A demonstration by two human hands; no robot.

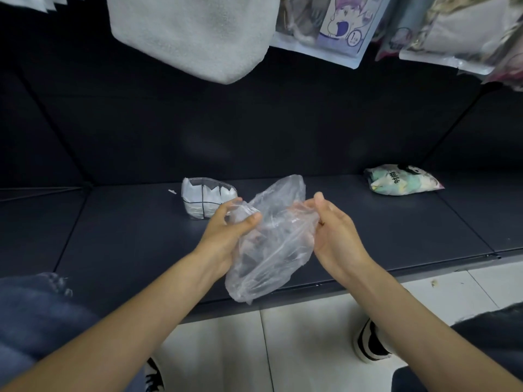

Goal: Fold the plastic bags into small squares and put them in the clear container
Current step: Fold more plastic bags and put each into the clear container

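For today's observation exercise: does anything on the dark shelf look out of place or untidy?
A small white scrap lies loose on the shelf, just left of the clear container. The plastic bag in both hands is still crumpled, not folded.

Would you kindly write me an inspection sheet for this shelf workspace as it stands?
Surface: dark shelf, low, above a white tiled floor.
Job's things: clear plastic bag, crumpled and unfolded, held above the shelf; clear container behind it, already holding white folded pieces.
Clutter: printed packet lying on the shelf at right; small white scrap left of the container.
Hands: left hand and right hand each grip a side of the bag.
Cables: nothing seen.
Surroundings: grey cloth item and packaged goods hanging above; the person's shoe on the floor.
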